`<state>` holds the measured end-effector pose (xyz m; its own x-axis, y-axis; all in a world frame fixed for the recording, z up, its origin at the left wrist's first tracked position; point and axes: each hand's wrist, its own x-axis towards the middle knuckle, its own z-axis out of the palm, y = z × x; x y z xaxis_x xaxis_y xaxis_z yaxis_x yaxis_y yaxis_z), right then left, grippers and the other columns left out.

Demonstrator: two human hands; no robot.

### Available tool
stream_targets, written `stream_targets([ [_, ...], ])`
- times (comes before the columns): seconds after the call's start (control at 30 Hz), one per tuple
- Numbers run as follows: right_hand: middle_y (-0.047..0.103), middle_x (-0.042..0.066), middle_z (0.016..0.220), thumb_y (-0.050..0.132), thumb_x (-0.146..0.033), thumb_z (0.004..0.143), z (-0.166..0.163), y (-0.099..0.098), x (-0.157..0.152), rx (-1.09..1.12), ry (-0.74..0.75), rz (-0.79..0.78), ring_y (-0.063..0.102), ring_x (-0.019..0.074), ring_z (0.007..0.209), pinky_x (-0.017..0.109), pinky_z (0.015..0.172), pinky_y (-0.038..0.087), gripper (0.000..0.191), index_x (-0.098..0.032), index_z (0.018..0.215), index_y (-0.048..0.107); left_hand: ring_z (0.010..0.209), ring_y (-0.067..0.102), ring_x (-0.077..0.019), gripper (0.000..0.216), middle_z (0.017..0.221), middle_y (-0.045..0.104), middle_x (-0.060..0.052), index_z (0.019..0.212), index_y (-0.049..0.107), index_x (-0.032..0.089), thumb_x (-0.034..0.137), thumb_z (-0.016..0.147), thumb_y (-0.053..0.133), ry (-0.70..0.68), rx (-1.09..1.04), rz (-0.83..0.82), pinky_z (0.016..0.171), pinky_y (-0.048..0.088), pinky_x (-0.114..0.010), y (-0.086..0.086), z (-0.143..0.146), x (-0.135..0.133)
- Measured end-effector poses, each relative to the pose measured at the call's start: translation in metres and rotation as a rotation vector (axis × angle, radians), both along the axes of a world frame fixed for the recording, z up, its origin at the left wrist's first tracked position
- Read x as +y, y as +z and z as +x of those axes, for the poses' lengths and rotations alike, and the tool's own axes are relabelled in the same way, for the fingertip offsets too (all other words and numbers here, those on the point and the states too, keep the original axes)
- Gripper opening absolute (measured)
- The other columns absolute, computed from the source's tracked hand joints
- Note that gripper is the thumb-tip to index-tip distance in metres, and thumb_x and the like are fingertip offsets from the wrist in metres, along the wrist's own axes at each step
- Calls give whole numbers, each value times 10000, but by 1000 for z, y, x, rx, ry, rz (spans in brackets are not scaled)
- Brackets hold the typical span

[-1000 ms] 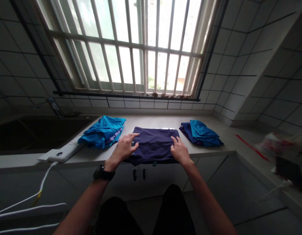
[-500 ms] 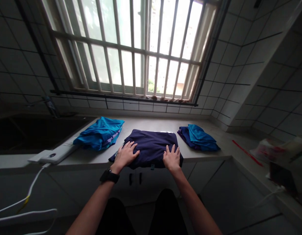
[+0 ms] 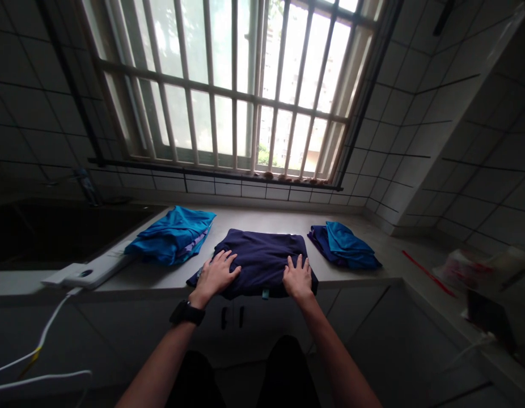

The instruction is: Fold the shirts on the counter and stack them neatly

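- Dark purple folded fabric garment (image 3: pixel 262 255) lies on the pale, smooth counter (image 3: pixel 235 220), centred between two bundles, its near side drooping over the counter's front edge.
- Its longer axis appears to run left to right, roughly along that edge; from the fingertips, the cloth stretches forward toward the back edge and inward between both hands.
- Left hand (image 3: pixel 217 275), a black watch (image 3: pixel 187 313) at its wrist, rests palm-down on the left front part, fingers spread apart.
- Right hand (image 3: pixel 298 276) rests on the right front part, fingers slightly apart; both hands touch the cloth, so neither is nearer.
- Bright blue folded cloth bundle (image 3: pixel 171 235) sits to the left, a blue-and-purple one (image 3: pixel 350 245) near the counter's right inner corner.
- Small teal fabric tag (image 3: pixel 265 293) shows at the near side, its writing too small to read.
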<state>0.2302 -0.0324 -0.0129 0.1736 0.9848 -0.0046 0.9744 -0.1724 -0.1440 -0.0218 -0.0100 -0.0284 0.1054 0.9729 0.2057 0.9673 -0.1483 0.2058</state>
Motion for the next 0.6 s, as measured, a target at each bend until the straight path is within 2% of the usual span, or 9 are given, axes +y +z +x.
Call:
stream_targets([
  [0.17,217,107,1736,254,-334,1086,9,6,30,-14,57,-61,213,341,1589,494,1234,259,585,-228,1659,304,1529,383,-279,545,1613,492,-108,1470,586,211,404,978,451,132,5,-5,1226,335,-470,4,8,-1],
  [0.27,202,116,1737,239,-311,1081,10,8,52,-43,103,-70,210,326,1591,506,1240,256,593,-203,1662,295,1527,381,-294,547,1613,487,-125,1465,595,190,391,979,446,194,-4,-2,1212,355,-472,6,17,-3],
  [0.43,356,97,1688,320,-215,1043,10,26,88,-104,400,-54,289,280,1564,517,1253,247,575,-224,1610,415,1485,413,-362,593,1592,478,-228,1471,574,73,357,978,407,332,38,20,1110,435,-522,7,49,-18],
  [0.53,406,113,1660,321,-147,1027,-6,43,92,-125,363,-17,333,257,1543,481,1246,266,589,-235,1599,431,1347,536,-403,598,1453,584,-301,1352,660,12,406,991,391,353,68,30,1009,481,-522,16,63,-24],
  [0.6,377,181,1661,326,-148,1027,-25,46,81,-118,254,42,361,301,1526,490,1197,332,591,-208,1609,411,1189,633,-387,579,1241,705,-283,1178,759,47,425,1010,354,294,60,8,960,494,-509,28,59,-21],
])
